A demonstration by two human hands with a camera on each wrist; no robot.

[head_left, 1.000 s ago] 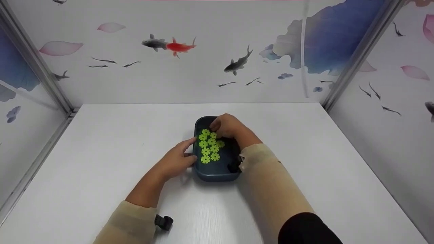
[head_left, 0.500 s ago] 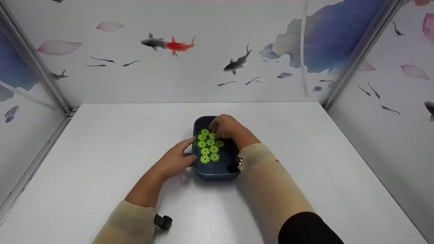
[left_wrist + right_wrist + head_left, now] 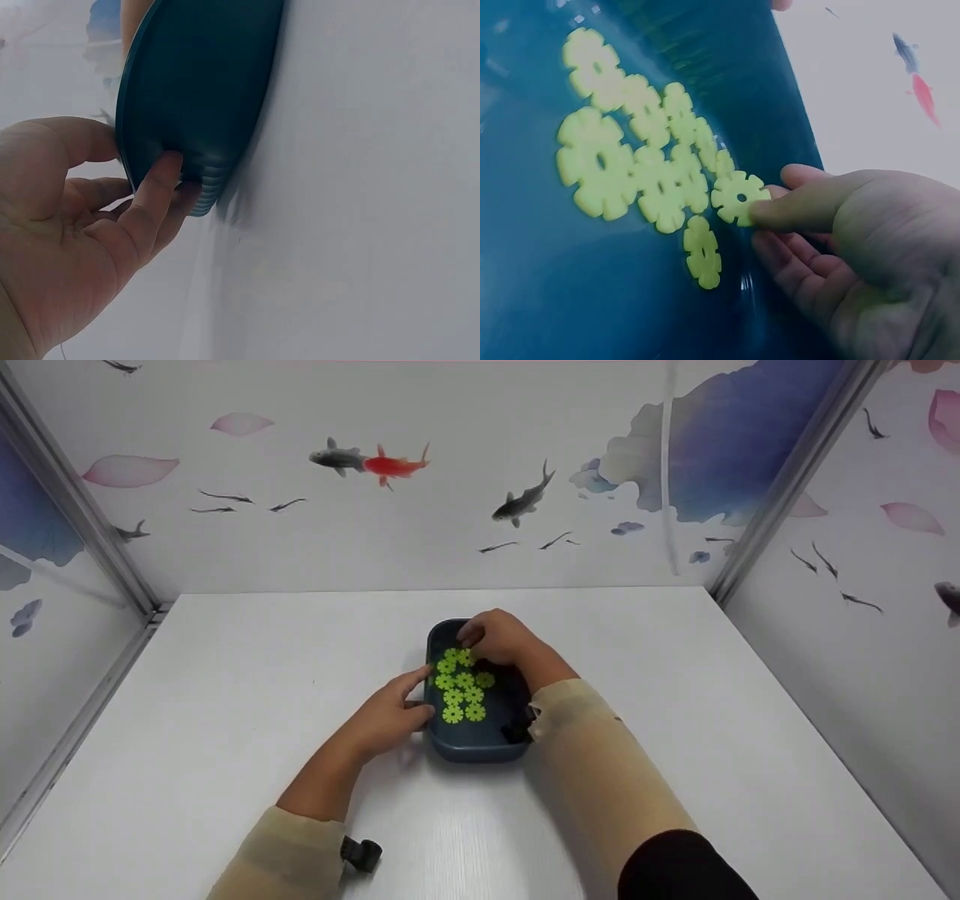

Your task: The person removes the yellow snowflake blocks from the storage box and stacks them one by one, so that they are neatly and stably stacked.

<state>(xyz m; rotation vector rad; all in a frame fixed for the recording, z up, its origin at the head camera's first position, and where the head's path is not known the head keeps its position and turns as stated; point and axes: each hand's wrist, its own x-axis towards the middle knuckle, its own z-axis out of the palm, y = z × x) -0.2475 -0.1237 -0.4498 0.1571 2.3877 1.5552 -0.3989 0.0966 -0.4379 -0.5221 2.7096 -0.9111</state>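
A dark blue rectangular tray (image 3: 480,753) stands on the white table, holding several yellow-green snowflake discs (image 3: 453,713) laid flat in touching rows. My right hand (image 3: 501,637) reaches into its far end. Between thumb and index finger it pinches the edge of one notched disc (image 3: 727,196), tilted beside the grouped discs; a single disc (image 3: 703,255) lies close to those fingertips. My left hand (image 3: 386,718) is at the tray's left side. Its fingertips and thumb touch the outer wall (image 3: 202,82) with the fingers only slightly bent. The right hand covers part of the tray's far right.
A white wall (image 3: 420,540) printed with fish and petals closes the back of the table (image 3: 247,690). Metal corner posts (image 3: 795,472) stand at both sides. A black wrist camera (image 3: 361,853) hangs by the left sleeve, and another (image 3: 517,727) overlaps the tray's right side.
My right hand has shifted slightly left and away from me with the pinched disc, which now sits closer to the far end of the rows. The left hand stays at the tray's side.
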